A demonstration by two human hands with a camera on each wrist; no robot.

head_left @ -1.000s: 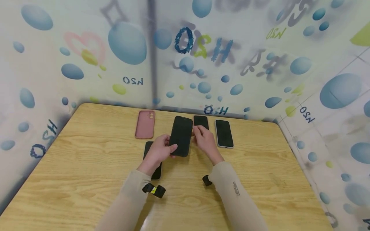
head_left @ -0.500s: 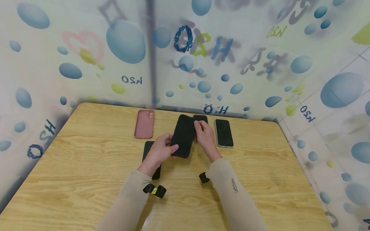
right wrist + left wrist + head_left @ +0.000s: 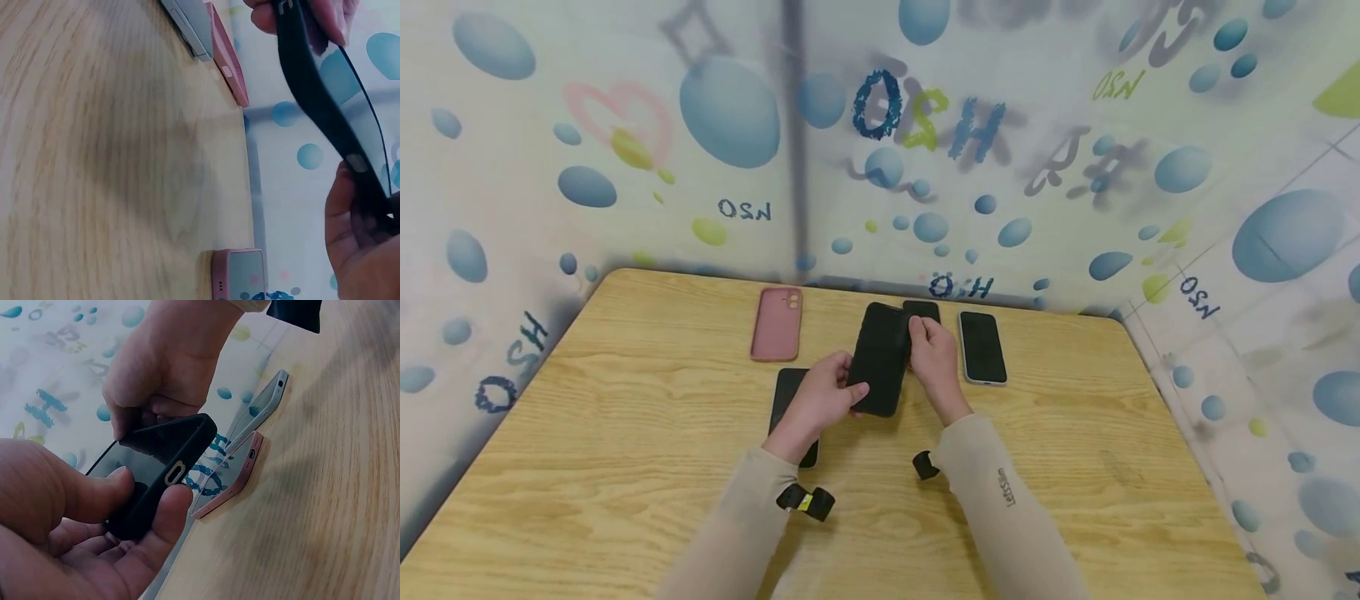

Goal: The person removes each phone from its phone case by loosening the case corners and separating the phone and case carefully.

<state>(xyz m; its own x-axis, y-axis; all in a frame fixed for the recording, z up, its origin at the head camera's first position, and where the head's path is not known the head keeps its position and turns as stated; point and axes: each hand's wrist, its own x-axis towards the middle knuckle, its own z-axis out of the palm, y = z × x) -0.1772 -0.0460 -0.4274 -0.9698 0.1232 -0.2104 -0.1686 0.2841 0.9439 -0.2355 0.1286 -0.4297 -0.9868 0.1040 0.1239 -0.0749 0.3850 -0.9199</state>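
Desk (image 3: 647,408) of pale wood with streaked grain, head view: black smartphone (image 3: 877,362) is held above it, short of the far edge. Left hand (image 3: 822,398) pinches its lower left corner; right hand (image 3: 937,360) pinches its upper right edge. Pink phone case (image 3: 777,327), with camera cut-outs, lies toward the far left corner. Pink-edged phone (image 3: 921,311) and pale-edged phone (image 3: 982,347) lie by the far edge, right of centre; grey-edged phone (image 3: 786,388) lies under the left hand.

Left wrist view: matte black case (image 3: 195,444) has rounded corners and an oval port opening.

Right wrist view: its side wall bows in a wave beside glossy glass.

Against one second earlier, the right hand sits higher, at the top corner; the black smartphone is slightly further right.
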